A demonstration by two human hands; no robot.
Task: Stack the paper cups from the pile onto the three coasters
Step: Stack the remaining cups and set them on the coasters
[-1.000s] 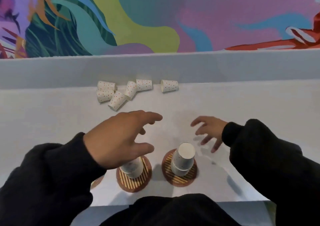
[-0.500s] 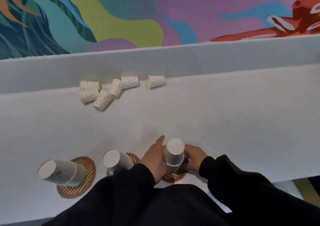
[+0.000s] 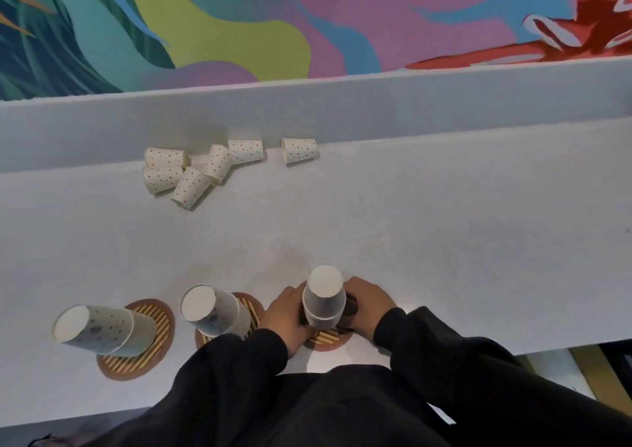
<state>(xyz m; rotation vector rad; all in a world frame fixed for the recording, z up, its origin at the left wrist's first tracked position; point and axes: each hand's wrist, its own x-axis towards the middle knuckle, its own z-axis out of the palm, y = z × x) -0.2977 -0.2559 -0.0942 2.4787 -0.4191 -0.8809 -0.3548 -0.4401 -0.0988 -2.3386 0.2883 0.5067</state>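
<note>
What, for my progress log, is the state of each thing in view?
left stack: upside down, standing on left coaster, untouched.
middle stack: upside down, on middle coaster, untouched.
right stack: upside down, on right coaster, held near its base.
left hand: grips right stack's left side.
right hand: grips its right side.
loose cups: six on their sides at the far edge of the table, five clustered, one apart.

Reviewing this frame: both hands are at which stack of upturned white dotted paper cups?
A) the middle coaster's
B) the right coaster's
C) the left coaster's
B: the left hand and right hand hold the base of the cup stack on the right-hand round brown striped coaster.
</note>
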